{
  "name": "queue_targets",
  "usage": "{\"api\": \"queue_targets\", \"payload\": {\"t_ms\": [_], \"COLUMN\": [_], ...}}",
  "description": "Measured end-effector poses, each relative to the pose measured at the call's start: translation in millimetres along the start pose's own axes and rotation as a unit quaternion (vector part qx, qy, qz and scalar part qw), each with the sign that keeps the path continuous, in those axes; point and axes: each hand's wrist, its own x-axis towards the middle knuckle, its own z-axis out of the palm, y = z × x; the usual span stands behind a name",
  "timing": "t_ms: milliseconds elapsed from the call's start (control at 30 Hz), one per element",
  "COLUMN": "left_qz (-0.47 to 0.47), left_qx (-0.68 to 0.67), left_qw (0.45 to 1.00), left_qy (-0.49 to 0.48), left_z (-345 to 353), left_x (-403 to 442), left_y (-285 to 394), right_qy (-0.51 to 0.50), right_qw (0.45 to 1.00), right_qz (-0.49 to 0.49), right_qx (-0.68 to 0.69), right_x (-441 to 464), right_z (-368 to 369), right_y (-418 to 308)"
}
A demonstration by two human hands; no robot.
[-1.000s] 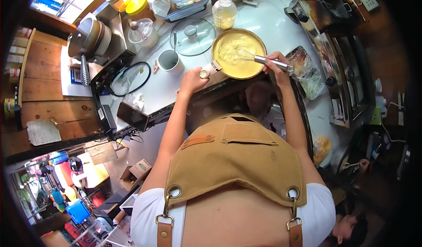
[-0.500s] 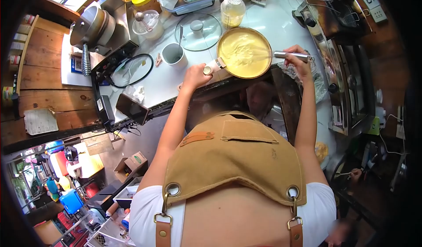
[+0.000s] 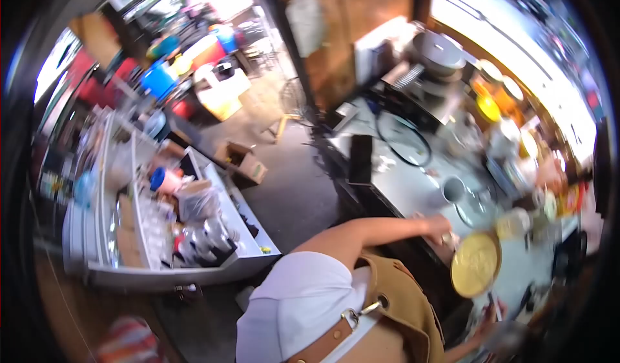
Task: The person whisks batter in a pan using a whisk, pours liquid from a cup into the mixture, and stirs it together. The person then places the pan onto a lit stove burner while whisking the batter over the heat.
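Observation:
A round pan of yellow batter point(image 3: 476, 267) sits near the counter's front edge, at the right of the head view. My left hand point(image 3: 438, 229) is closed around the pan's handle. Below the pan in the picture, my right hand point(image 3: 489, 319) grips the metal handle of a whisk point(image 3: 495, 302); blur hides part of its fingers. Beyond the left hand stand a grey-white cup point(image 3: 453, 189) and a clear glass lid point(image 3: 479, 206). A jar with yellow contents point(image 3: 512, 223) is close behind the pan.
To the left is a white open drawer unit point(image 3: 252, 262) packed with containers and bags. A cardboard box point(image 3: 241, 163) rests on the floor beyond it. Along the counter stand a dark upright panel point(image 3: 360, 160), a black ring-shaped frame point(image 3: 423, 160) and a large pot point(image 3: 439, 53).
The head view has swung left, bringing the drawers and floor into view and shifting the counter rightwards. Both hands keep their holds on the pan handle and the whisk.

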Motion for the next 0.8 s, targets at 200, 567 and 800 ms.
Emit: {"api": "queue_targets", "payload": {"t_ms": [200, 567, 800], "left_qz": [0.001, -0.014, -0.016], "left_qx": [0.075, 0.098, 0.104], "left_qw": [0.997, 0.995, 0.994], "left_qy": [0.004, 0.016, 0.012], "left_z": [-15.1, -7.6, -9.0], "left_x": [-11.1, -10.2, -10.2], "left_y": [19.6, 17.0, 17.1], "right_qy": [0.006, 0.011, 0.023], "right_qw": [0.999, 0.998, 0.996], "right_qz": [-0.008, -0.015, -0.02], "right_qx": [0.053, 0.067, 0.082], "right_x": [9.9, 41.6, 50.8], "right_z": [22.5, 60.5, 88.2], "right_y": [-16.7, -34.7, -44.8]}}
